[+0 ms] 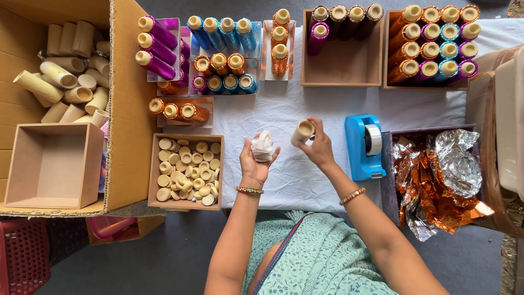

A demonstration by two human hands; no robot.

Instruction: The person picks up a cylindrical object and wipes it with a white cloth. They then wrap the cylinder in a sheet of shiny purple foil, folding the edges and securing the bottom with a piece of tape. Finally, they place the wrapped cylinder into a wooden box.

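My left hand [254,164] is raised over the white cloth-covered table [305,180], closed around a crumpled white wad of paper or cloth [262,146]. My right hand [319,147] grips a plain cream tube [302,132] by its side, with the open end facing up. The two hands are close together but apart. A small wooden box [154,186] full of round cream discs sits just left of my left hand.
A blue tape dispenser [363,147] stands right of my right hand. A box of crumpled orange and silver foil [436,175] lies at the right. Foil-wrapped tubes [436,43] fill trays at the back. A large cardboard box [128,109] with plain tubes stands left.
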